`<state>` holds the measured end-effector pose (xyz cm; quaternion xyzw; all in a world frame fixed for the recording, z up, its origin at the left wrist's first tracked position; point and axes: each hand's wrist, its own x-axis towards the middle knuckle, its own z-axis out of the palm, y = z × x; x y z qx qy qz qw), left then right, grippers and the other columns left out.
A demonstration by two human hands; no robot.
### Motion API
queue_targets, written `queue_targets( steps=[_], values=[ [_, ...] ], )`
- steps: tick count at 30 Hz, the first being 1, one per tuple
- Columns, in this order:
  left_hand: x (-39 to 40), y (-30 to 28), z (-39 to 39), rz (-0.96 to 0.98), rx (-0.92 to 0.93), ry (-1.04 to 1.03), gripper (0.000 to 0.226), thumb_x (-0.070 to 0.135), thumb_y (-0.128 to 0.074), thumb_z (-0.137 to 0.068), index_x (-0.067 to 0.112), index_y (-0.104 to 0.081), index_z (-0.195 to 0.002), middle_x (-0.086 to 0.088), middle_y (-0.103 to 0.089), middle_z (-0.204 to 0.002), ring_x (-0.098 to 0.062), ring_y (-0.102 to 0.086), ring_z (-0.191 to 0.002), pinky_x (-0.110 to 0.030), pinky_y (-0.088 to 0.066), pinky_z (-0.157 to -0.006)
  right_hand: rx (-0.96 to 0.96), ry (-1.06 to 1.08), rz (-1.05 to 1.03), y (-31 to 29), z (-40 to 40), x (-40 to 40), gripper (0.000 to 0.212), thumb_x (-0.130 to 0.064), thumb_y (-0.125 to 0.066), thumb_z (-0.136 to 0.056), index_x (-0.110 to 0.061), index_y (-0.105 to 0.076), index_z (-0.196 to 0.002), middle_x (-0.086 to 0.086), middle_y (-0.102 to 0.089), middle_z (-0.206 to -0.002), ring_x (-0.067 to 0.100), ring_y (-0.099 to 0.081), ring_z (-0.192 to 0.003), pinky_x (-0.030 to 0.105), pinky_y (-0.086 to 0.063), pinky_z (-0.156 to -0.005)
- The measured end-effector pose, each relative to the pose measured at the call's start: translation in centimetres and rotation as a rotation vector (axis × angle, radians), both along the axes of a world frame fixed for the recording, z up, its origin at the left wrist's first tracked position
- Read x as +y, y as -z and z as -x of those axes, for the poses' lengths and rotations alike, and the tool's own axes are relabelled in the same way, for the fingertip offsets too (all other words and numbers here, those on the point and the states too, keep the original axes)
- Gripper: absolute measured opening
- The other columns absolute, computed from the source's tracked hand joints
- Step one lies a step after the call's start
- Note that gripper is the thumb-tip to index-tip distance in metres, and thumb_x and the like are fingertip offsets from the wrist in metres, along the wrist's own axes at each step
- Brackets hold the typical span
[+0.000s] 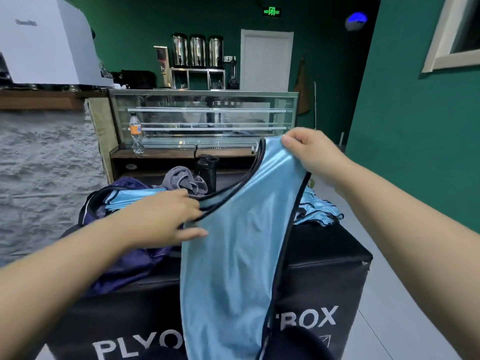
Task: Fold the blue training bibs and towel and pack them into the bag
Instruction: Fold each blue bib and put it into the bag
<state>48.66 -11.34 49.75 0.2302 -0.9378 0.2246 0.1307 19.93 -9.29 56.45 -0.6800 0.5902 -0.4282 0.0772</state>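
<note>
Black box [324,258], bib [233,255] in right hand [309,152] grip

Both bare forearms reach forward. The right hand [310,153] is raised, fingers curled, pinching the bib [233,255] at its top. The left hand [166,219] is lower, fingers extended, thumb on the bib's edge.
</note>
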Motion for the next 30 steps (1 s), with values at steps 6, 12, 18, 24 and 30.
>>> queue_targets(
  steps=[6,12,18,24,30],
  values=[
    [4.1,-5.4,1.4,0.016,-0.067,0.214,0.034,0.046,-0.038,-0.097,0.026,-0.043,-0.071,0.009,-0.045,-0.074,-0.011,-0.042,-0.072,-0.020,-0.030,-0.070,-0.022,0.041,0.189,-3.7,0.7,1.1,0.020,-0.028,-0.048,-0.100,-0.018,-0.061,-0.089,-0.010,-0.055,-0.075,0.001,-0.045,-0.065,0.015,-0.037,-0.059],
    [3.4,-6.4,0.4,-0.212,0.287,0.184,0.032,0.063,-0.038,-0.091,0.034,-0.051,-0.087,0.021,-0.052,-0.085,0.005,-0.051,-0.077,-0.010,-0.038,-0.066,-0.142,0.020,0.246,-4.4,1.3,1.6,0.021,-0.030,-0.049,-0.099,-0.018,-0.064,-0.091,-0.002,-0.061,-0.084,0.007,-0.049,-0.071,0.023,-0.040,-0.064],
    [3.2,-4.7,1.5,-0.364,0.670,0.173,0.021,0.058,-0.060,-0.071,0.053,-0.050,-0.089,0.031,-0.055,-0.091,0.011,-0.051,-0.077,-0.002,-0.034,-0.069,-0.107,0.033,0.229,-5.8,1.2,0.5,0.023,-0.033,-0.047,-0.100,-0.017,-0.064,-0.095,-0.009,-0.060,-0.082,0.004,-0.051,-0.069,0.018,-0.040,-0.060],
    [0.5,-3.2,2.3,-0.744,1.149,0.235,0.033,0.007,-0.073,-0.078,0.022,-0.048,-0.094,0.011,-0.060,-0.084,-0.003,-0.043,-0.054,-0.011,-0.039,-0.052,-0.035,0.033,0.216,-6.8,1.0,-3.3,0.025,-0.034,-0.045,-0.100,-0.016,-0.062,-0.091,-0.005,-0.057,-0.081,0.007,-0.048,-0.068,0.022,-0.038,-0.061],
    [-6.2,2.9,1.4,-0.796,1.201,0.028,0.029,0.007,-0.062,-0.087,0.021,-0.037,-0.079,-0.001,-0.027,-0.053,-0.010,-0.020,-0.045,-0.019,-0.017,-0.040,0.065,0.001,0.003,-3.1,0.7,-11.3,0.031,-0.031,-0.046,-0.100,-0.007,-0.061,-0.088,0.001,-0.055,-0.076,0.012,-0.047,-0.066,0.023,-0.036,-0.058]
  ],
)
